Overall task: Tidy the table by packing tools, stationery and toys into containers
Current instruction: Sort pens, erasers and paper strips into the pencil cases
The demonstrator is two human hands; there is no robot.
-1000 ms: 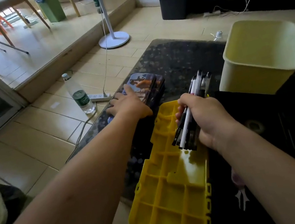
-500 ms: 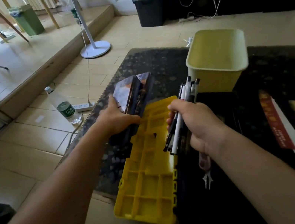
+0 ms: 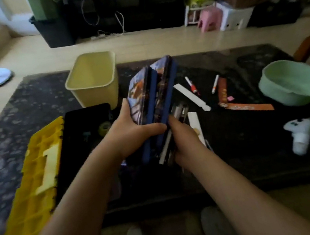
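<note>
Two hands loaded, stationery-packing step.
Our left hand gripped the pencil case, right hand clamped pens beside it; we judged pens needed sliding inside.

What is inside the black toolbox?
A yellowish tape roll and a small bluish item lie in the black toolbox. Its interior is dark, and the left forearm covers its near corner, so anything there is hidden.

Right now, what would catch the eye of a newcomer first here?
At the centre, the left hand holds a printed blue-edged case upright and half open, while the right hand grips a bundle of pens beside it. An open toolbox with a yellow lid lies at the left; a pale yellow bin stands behind it.
</note>
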